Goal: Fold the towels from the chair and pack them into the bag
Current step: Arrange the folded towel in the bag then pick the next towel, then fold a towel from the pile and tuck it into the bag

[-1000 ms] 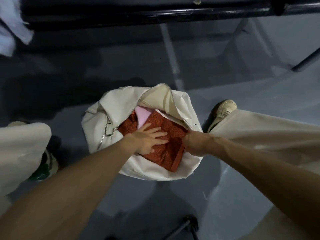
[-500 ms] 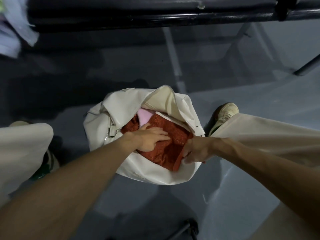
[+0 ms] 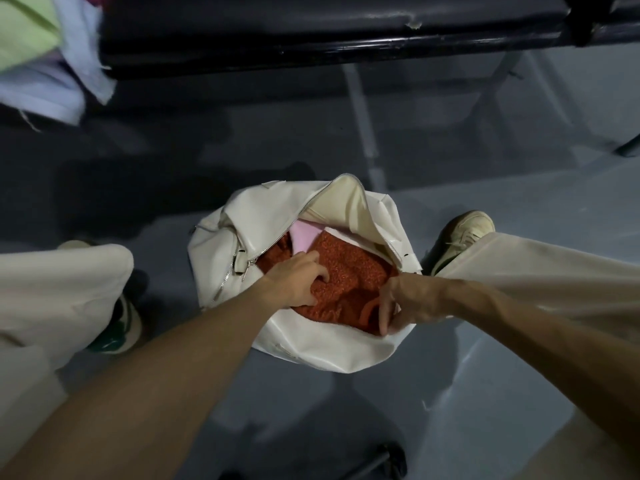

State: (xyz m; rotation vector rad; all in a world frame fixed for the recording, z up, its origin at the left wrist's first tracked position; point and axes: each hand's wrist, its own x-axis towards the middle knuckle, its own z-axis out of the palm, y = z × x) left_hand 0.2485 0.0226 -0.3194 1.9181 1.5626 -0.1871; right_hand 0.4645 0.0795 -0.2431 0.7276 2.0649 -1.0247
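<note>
Cream leather-like material forms the bag [image 3: 311, 348], which sits on the grey floor [image 3: 242, 140] between the person's feet, its zip open wide. Inside it lies the orange towel [image 3: 353, 271], bunched and filling most of the opening, with a pink towel [image 3: 303, 237] showing beneath it at the far side. The left hand [image 3: 294, 282] rests on the orange towel near the zip, its fingers [image 3: 320, 271] curled down into the cloth and gripping it. The right hand [image 3: 405, 303] is at the bag's near right rim, its fingers [image 3: 382, 315] bent downward and pinching the rim beside the towel's edge. More towels, a green one [image 3: 24, 26] and a pale blue one [image 3: 52, 88], hang over the left end of the black chair seat [image 3: 311, 26] at the top. A pale shoe [image 3: 460, 233] stands just right of the bag.
</note>
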